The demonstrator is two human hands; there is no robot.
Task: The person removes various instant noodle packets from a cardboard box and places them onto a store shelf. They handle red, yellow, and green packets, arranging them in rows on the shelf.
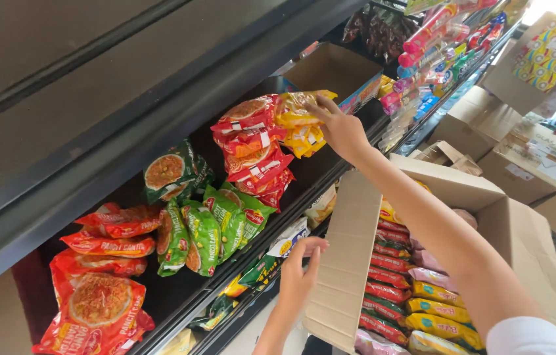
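Dark shelf (179, 289) runs up and away to my right, front edge a black rail. On it, nearest me: red noodle packets (97, 302) in a loose heap. Next, green noodle packets (209, 227) standing and leaning on each other. Beyond those, a stack of red packets (255, 148) with yellow packets (301, 125) touching its far side. Farther along, an open brown carton (330, 66) sits on the same shelf.
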